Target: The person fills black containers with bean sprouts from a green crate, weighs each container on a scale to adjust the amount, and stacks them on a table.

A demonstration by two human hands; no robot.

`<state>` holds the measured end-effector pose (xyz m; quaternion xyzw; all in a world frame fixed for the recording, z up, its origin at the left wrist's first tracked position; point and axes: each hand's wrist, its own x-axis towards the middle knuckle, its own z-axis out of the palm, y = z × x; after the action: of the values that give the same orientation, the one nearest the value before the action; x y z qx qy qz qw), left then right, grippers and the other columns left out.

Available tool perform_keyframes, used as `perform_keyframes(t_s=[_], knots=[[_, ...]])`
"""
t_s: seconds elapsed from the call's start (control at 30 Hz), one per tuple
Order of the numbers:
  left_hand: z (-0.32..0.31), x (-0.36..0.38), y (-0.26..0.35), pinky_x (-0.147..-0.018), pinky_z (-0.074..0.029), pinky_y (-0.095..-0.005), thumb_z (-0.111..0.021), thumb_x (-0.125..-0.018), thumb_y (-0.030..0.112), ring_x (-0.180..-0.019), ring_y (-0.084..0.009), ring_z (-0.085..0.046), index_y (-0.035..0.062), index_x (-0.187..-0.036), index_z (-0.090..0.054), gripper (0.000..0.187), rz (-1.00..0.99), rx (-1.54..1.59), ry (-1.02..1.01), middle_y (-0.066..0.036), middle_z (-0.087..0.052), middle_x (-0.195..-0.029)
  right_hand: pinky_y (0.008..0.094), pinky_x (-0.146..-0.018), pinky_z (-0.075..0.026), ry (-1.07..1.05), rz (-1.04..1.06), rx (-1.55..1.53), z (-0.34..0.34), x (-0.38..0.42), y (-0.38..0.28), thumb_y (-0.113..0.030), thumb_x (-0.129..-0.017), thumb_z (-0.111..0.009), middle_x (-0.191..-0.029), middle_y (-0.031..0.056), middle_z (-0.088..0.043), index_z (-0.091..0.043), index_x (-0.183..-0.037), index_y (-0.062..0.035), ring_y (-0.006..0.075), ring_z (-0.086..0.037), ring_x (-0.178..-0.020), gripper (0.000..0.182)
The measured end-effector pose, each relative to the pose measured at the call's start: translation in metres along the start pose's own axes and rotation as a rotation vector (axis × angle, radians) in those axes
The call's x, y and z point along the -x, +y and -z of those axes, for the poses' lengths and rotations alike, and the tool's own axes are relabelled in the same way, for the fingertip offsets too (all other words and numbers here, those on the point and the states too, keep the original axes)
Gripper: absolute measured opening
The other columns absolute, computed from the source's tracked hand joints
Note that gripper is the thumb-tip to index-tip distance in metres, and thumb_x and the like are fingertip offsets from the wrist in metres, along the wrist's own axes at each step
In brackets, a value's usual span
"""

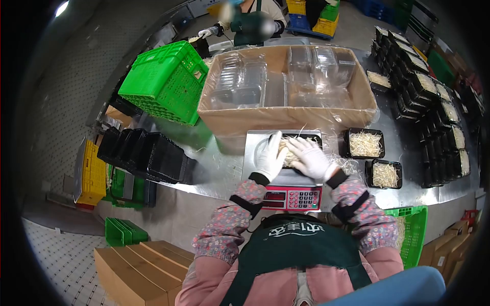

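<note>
A black tray of pale bean sprouts point(289, 153) rests on the metal plate of a red scale point(292, 198). My left hand point(270, 159), in a white glove, lies along the tray's left side, its fingers close together and touching the edge and sprouts. Across the sprouts lies my right hand point(310, 158), also gloved, with fingers stretched out and palm down. Both hands hide part of the tray. To the right stand two more filled black trays, one point(365, 144) behind the other point(385, 174). Loose sprouts point(343, 163) lie beside the scale.
A large carton point(286, 116) of clear plastic lids stands behind the scale. Left are a green crate point(163, 76) and stacked black trays point(148, 155). Filled trays point(434, 112) are stacked at the right. Across the table stands a co-worker point(253, 23) in white gloves.
</note>
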<state>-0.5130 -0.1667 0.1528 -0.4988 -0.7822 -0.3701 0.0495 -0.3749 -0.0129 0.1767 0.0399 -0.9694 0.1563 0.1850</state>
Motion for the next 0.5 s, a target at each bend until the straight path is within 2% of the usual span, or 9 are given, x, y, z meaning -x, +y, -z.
perform_keyframes(t_s=[0.03,0.07,0.1,0.13,0.17,0.23,0.3,0.4,0.5], knots=[[0.001,0.002,0.009,-0.103,-0.039,-0.0409,-0.055,-0.092,0.026,-0.117,-0.0316,-0.056,0.0019,-0.133,-0.052,0.048,-0.025,-0.155,-0.070,-0.017,-0.059,-0.128,0.0511,-0.103,-0.037,0.026,-0.022,0.077,-0.014,-0.008,-0.013,-0.031,-0.086,-0.060,-0.134,0.0194,-0.051,-0.050,-0.132,-0.0020,0.0382,-0.048,-0.122,0.055],[-0.006,0.002,0.003,-0.099,-0.041,-0.0403,-0.053,-0.092,0.027,-0.115,-0.0278,-0.058,0.0033,-0.131,-0.055,0.046,-0.025,-0.193,-0.042,-0.014,-0.061,-0.128,0.0525,-0.102,-0.037,-0.011,-0.078,0.106,-0.021,-0.015,-0.019,-0.033,-0.086,-0.059,-0.136,0.0190,-0.050,-0.048,-0.134,-0.0020,0.0378,-0.048,-0.122,0.058],[-0.005,0.001,0.004,-0.100,-0.042,-0.0406,-0.053,-0.091,0.025,-0.118,-0.0283,-0.056,0.0031,-0.131,-0.054,0.046,0.013,-0.193,-0.056,-0.015,-0.059,-0.130,0.0539,-0.101,-0.037,-0.046,-0.136,0.141,-0.025,-0.020,-0.021,-0.034,-0.086,-0.058,-0.137,0.0186,-0.048,-0.046,-0.136,-0.0021,0.0374,-0.047,-0.123,0.060],[-0.007,0.001,0.004,-0.101,-0.042,-0.0400,-0.052,-0.091,0.023,-0.119,-0.0284,-0.056,0.0030,-0.131,-0.054,0.045,0.025,-0.155,-0.060,-0.015,-0.059,-0.131,0.0525,-0.099,-0.038,-0.044,-0.136,0.128,-0.028,-0.021,-0.019,-0.034,-0.087,-0.057,-0.134,0.0194,-0.050,-0.046,-0.136,-0.0016,0.0388,-0.049,-0.119,0.060],[-0.008,0.002,0.003,-0.103,-0.042,-0.0393,-0.052,-0.091,0.021,-0.121,-0.0286,-0.055,0.0029,-0.131,-0.054,0.044,0.030,-0.114,-0.066,-0.016,-0.058,-0.132,0.0500,-0.098,-0.041,-0.025,-0.114,0.108,-0.027,-0.019,-0.014,-0.034,-0.084,-0.062,-0.135,0.0188,-0.051,-0.048,-0.133,-0.0009,0.0363,-0.051,-0.118,0.060],[-0.006,0.001,0.007,-0.105,-0.041,-0.0385,-0.049,-0.092,0.017,-0.125,-0.0288,-0.052,0.0026,-0.132,-0.053,0.042,0.077,-0.102,-0.105,-0.015,-0.056,-0.134,0.0482,-0.099,-0.041,-0.129,-0.147,-0.050,0.004,-0.016,-0.007,-0.035,-0.085,-0.062,-0.137,0.0206,-0.049,-0.046,-0.136,-0.0002,0.0363,-0.052,-0.118,0.064],[-0.003,0.001,0.010,-0.106,-0.040,-0.0396,-0.050,-0.092,0.017,-0.125,-0.0289,-0.051,0.0025,-0.132,-0.053,0.042,0.060,-0.107,-0.099,-0.015,-0.056,-0.134,0.0425,-0.108,-0.036,-0.218,-0.190,-0.280,0.013,-0.009,0.020,-0.032,-0.087,-0.061,-0.142,0.0244,-0.045,-0.037,-0.144,0.0005,0.0392,-0.046,-0.128,0.070],[0.001,0.002,0.008,-0.109,-0.036,-0.0406,-0.050,-0.092,0.016,-0.128,-0.0305,-0.048,0.0017,-0.135,-0.050,0.045,0.094,-0.016,-0.101,-0.016,-0.054,-0.136,0.0389,-0.113,-0.032,-0.101,-0.228,-0.501,0.049,0.004,0.032,-0.022,-0.087,-0.066,-0.142,0.0241,-0.046,-0.041,-0.143,-0.0011,0.0342,-0.043,-0.133,0.065],[0.022,0.001,0.010,-0.110,-0.031,-0.0429,-0.051,-0.091,0.013,-0.131,-0.0374,-0.042,0.0001,-0.138,-0.046,0.050,0.077,0.089,-0.014,-0.021,-0.047,-0.141,0.0382,-0.103,-0.043,-0.028,-0.465,-0.683,0.068,0.020,0.049,-0.023,-0.087,-0.066,-0.134,0.0203,-0.055,-0.047,-0.139,-0.0025,0.0332,-0.056,-0.120,0.059]])
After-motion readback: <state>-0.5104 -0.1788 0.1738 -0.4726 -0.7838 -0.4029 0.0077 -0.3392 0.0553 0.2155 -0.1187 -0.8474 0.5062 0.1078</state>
